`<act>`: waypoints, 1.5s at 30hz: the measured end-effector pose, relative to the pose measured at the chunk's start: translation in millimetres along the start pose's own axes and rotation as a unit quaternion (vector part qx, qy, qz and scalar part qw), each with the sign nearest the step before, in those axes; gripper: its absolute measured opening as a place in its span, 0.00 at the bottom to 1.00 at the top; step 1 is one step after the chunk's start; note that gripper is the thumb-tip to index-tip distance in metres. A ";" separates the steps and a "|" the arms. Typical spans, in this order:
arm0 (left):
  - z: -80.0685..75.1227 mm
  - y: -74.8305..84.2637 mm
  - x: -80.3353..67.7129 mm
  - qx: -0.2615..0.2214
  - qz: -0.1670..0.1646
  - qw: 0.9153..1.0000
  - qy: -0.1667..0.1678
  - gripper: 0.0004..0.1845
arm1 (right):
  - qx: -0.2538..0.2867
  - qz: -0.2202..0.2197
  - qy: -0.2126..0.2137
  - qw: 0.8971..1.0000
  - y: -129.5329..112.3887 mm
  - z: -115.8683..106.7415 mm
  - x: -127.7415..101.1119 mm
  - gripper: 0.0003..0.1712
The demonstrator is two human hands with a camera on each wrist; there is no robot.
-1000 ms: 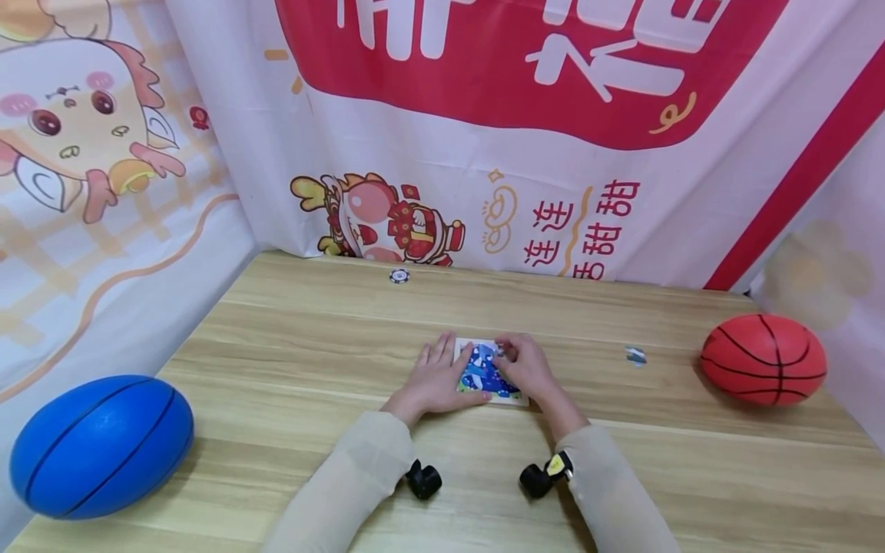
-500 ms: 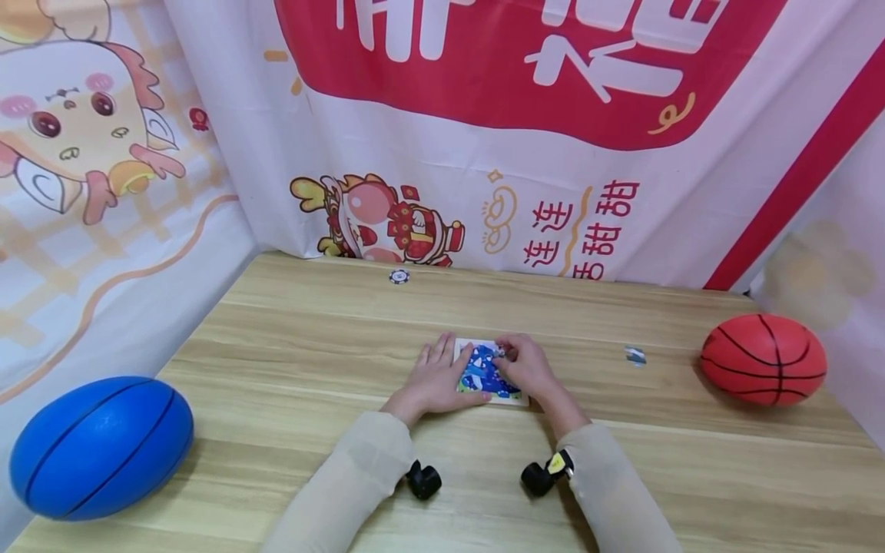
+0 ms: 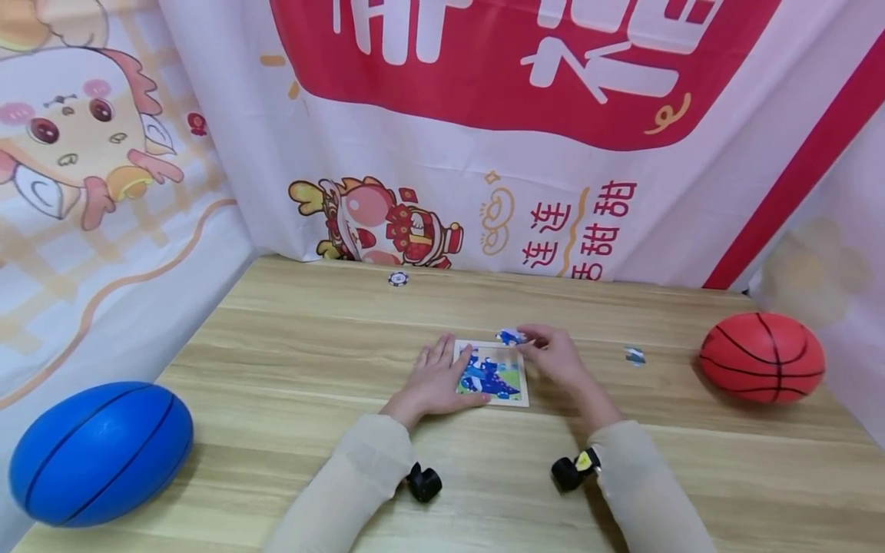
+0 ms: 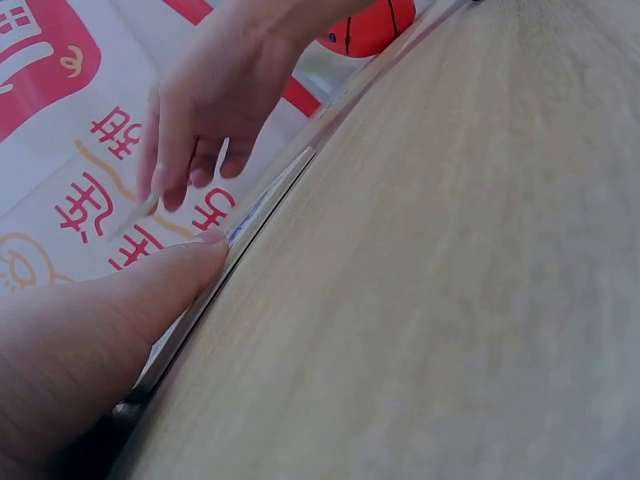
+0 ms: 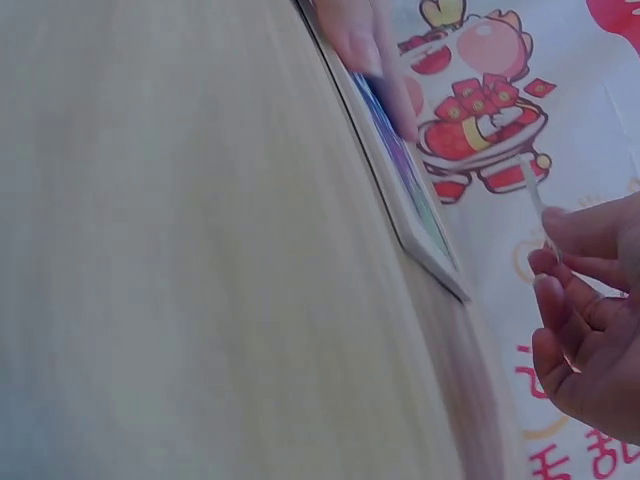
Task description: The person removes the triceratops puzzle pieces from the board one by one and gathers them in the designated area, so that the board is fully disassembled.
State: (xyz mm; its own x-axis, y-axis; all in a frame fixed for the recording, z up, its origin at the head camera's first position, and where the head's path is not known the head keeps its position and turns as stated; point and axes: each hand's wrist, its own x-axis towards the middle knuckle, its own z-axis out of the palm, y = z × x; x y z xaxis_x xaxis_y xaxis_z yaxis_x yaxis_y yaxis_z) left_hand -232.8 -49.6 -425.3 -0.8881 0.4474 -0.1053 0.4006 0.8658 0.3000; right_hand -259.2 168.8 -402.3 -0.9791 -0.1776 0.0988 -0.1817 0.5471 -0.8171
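- The puzzle board lies flat on the wooden table, just below the centre of the head view. Most of its blue picture looks filled in, but a pale patch shows at its upper right corner, so I judge the puzzle nearly done with at least 1 slot still to fill.
- The right hand is lifted just above the board's upper right corner, its fingertips pinched on 1 small puzzle piece. In the right wrist view that piece shows as a thin edge clear of the board, so it is not yet seated.
- The left hand lies flat with straight fingers, pressing the board's left edge; it grips nothing. The 2 hands are apart, 1 on each side of the board.
- A second loose piece lies on the table right of the board, between it and the red ball. By my reading, this 1 also remains to be placed, though it is too small to be sure.
- Count: 1 board, 2 loose pieces (1 held, 1 lying).
- 2 balls: a blue ball at the lower left of the frame and a red ball at the right.
- 1 small round black-and-white token lies near the table's far edge, above centre.
- 2 black wrist cameras sit at the sleeves in the lower middle.
- Printed banners fill the upper frame.
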 end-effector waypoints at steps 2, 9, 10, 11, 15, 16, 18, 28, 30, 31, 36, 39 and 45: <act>0.4 0.8 0.6 -0.001 0.002 1.000 0.001 0.51 | 0.006 0.003 0.000 1.000 3.1 -11.3 -2.9 0.19; 0.3 2.8 0.9 -0.003 0.000 1.000 0.003 0.51 | -0.028 0.022 0.021 0.999 16.2 -47.3 -10.8 0.19; 0.2 2.8 0.9 -0.003 0.001 1.000 0.003 0.51 | -0.035 0.017 0.028 0.999 18.2 -51.4 -11.6 0.19; -0.1 3.0 0.7 -0.002 0.001 1.000 0.004 0.51 | -0.042 0.011 0.034 0.999 20.0 -55.6 -12.9 0.19; -1.0 3.4 -0.1 -0.004 0.004 1.000 0.008 0.51 | -0.056 -0.011 0.054 0.997 30.0 -70.2 -16.3 0.19; -1.1 3.6 -0.2 -0.004 0.005 1.000 0.008 0.51 | -0.056 -0.016 0.059 0.997 32.9 -73.6 -17.1 0.18; -1.3 3.9 -0.4 -0.004 0.005 1.000 0.008 0.50 | -0.056 -0.023 0.070 0.996 40.3 -80.3 -18.5 0.18; -0.2 3.5 0.6 -0.006 0.006 1.000 0.011 0.51 | 0.148 0.110 0.047 0.982 75.7 -99.3 -25.8 0.26; 0.1 2.8 0.4 -0.004 0.005 1.000 0.010 0.50 | 0.132 0.091 0.049 0.986 81.3 -100.9 -24.5 0.26; 0.2 2.4 0.1 -0.004 0.005 1.000 0.010 0.50 | 0.109 0.069 0.051 0.990 83.4 -101.8 -24.0 0.25; 0.0 1.7 -1.4 -0.004 0.005 1.000 0.010 0.50 | -0.034 -0.006 0.072 0.997 89.2 -105.1 -24.1 0.20; 0.8 1.0 -1.5 -0.001 0.006 1.000 0.012 0.51 | -0.070 -0.003 0.077 0.995 93.3 -104.8 -24.4 0.20; 1.2 0.5 -1.5 0.001 0.005 1.000 0.012 0.51 | -0.092 -0.005 0.087 0.992 102.7 -99.0 -21.1 0.19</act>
State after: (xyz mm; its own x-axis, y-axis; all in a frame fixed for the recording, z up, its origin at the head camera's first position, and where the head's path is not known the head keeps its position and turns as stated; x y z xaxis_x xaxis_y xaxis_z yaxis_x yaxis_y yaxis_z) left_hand -230.9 -49.5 -426.1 -0.8892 0.4504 -0.0800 0.4098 0.8620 0.2982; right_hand -266.2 309.8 -432.1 -0.9752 -0.0478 0.2160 -0.1888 0.6889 -0.6999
